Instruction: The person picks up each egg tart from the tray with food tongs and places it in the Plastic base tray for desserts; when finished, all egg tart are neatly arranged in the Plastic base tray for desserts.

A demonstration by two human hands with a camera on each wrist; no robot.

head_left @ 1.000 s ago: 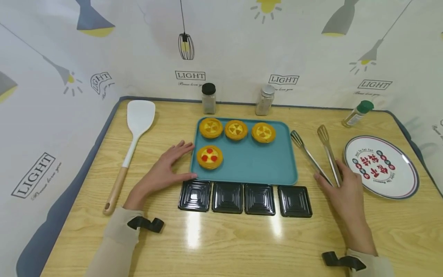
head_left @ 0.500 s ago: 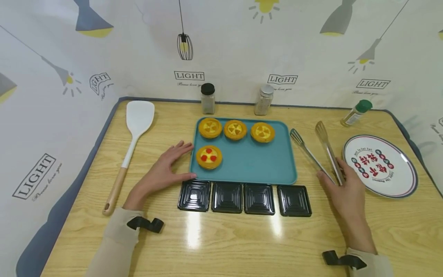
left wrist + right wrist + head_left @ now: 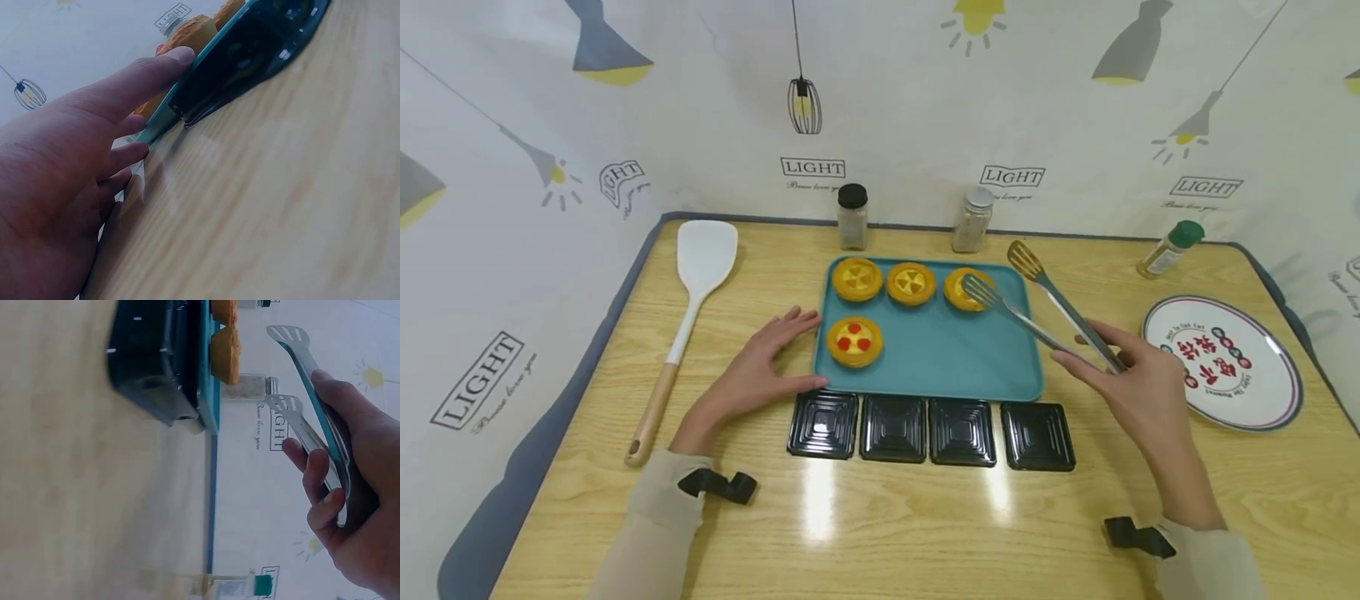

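Note:
My left hand [image 3: 756,367] lies at the left edge of the teal tray [image 3: 958,354], fingers spread, thumb at its front corner; the left wrist view shows the thumb [image 3: 181,55] at the rim. In my right hand [image 3: 1138,387] I hold metal tongs [image 3: 1071,314], their arms spread apart and nothing between the slotted tips. One tip overlaps the back-right tart [image 3: 957,293] in the head view. Two more yellow-topped tarts, left [image 3: 857,279] and middle [image 3: 912,284], line the tray's back. A tart with red dots [image 3: 853,342] sits front left.
Several black square dishes [image 3: 892,429] line the tray's front. A white turner [image 3: 694,292] lies left and a patterned plate [image 3: 1262,367] right. Behind stand a black-capped jar [image 3: 853,225] and a silver-capped jar [image 3: 972,225]; a green-capped bottle [image 3: 1167,254] is farther right.
My right hand has lifted the tongs from beside the plate and swung them left, over the tray's right part. The left hand has stayed at the tray's edge.

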